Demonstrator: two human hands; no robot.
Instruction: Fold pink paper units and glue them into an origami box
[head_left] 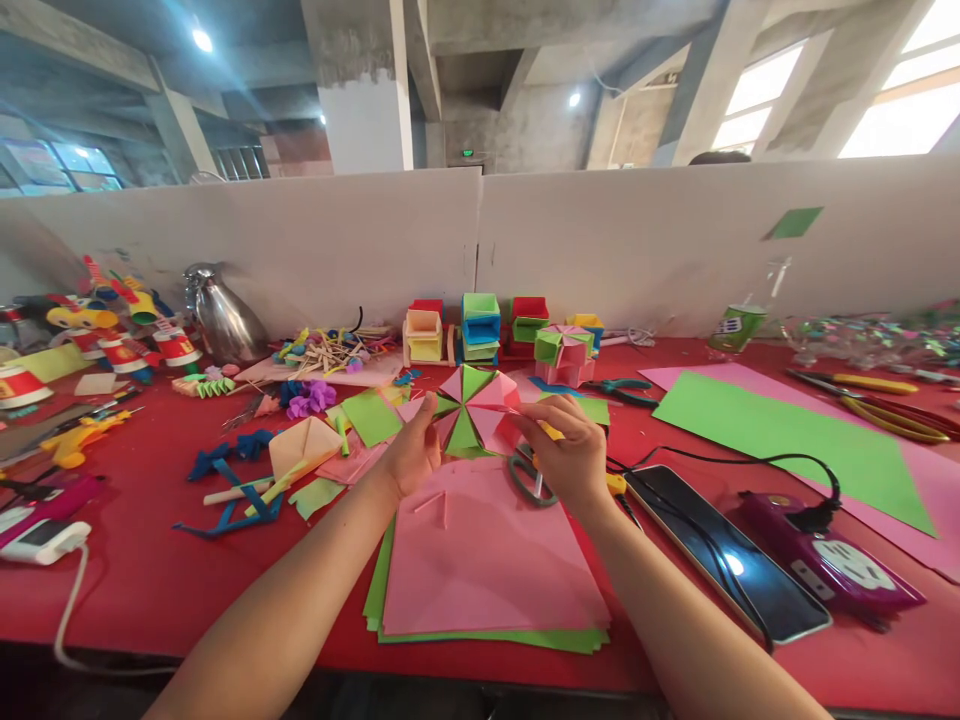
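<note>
Between both hands is a folded paper pinwheel shape (480,420) of pink and green triangular segments meeting at a centre. My left hand (417,448) is closed on its left edge, thumb up. My right hand (568,445) pinches its right edge with thumb and fingertips. The shape is held above a stack of pink paper (495,560), with green paper sheets (377,590) showing beneath. Two thin pink paper strips (442,508) lie on the stack. Scissors (531,478) rest by my right hand, partly hidden by it.
Folded paper boxes (480,325) line the back by a white partition (337,230). A phone (727,550) and a purple power strip (832,560) with cables lie right, beside green card (787,440). A steel jug (225,315) and paper scraps (307,450) are left.
</note>
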